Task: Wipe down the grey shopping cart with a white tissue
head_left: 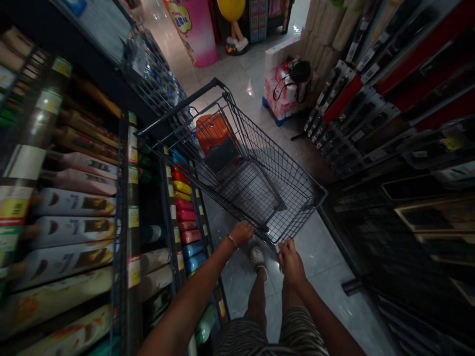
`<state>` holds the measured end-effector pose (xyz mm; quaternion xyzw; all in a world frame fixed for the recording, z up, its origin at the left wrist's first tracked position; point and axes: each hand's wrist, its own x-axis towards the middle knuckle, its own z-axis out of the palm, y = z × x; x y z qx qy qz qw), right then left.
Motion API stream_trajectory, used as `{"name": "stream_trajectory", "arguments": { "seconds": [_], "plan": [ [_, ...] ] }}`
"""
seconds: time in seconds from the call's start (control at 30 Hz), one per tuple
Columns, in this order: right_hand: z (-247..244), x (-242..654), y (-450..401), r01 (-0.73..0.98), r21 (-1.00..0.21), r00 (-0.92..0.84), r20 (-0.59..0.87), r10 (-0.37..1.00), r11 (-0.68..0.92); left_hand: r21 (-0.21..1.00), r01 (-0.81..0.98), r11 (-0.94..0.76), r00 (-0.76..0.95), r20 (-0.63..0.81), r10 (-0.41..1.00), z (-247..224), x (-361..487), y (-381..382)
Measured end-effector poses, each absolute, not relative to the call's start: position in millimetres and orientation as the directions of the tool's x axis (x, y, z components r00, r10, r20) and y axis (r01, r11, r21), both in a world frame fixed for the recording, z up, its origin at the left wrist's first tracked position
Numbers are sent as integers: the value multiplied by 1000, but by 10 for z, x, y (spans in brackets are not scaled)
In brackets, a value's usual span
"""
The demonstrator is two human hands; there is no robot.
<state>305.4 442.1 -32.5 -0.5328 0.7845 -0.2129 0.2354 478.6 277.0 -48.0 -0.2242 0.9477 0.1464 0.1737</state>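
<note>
A grey wire shopping cart (260,183) stands at an angle before me, its near end at my hands. My left hand (242,232), with a bracelet at the wrist, is closed on the cart's lower left rim. My right hand (290,257) has its fingers curled at the near corner of the cart, close to a small pale thing at the fingertips. Inside the cart's far end shows an orange object (213,132) beside a dark panel (221,155). The cart's basket floor is bare mesh.
Shelves with packaged goods (76,202) line the left side. Racks of hanging packages (371,109) fill the right. Ahead are a pink stand (195,29) and stacked pink packs (285,94) on a blue base. A shoe (257,255) is below the cart.
</note>
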Motion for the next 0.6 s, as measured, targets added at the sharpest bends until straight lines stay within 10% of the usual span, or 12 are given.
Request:
{"name": "stream_trajectory", "arguments": {
  "seconds": [0.27, 0.6],
  "plan": [
    [-269, 2700, 4133, -709, -462, -432, -312, -846, 533, 189, -450, 873, -857, -366, -362, -536, 4573, 2837],
    [-425, 2848, 4295, -547, -650, -457, -296, -839, 527, 177, -376, 910, -902, -293, -316, -610, 4426, 2862]
  ]
}}
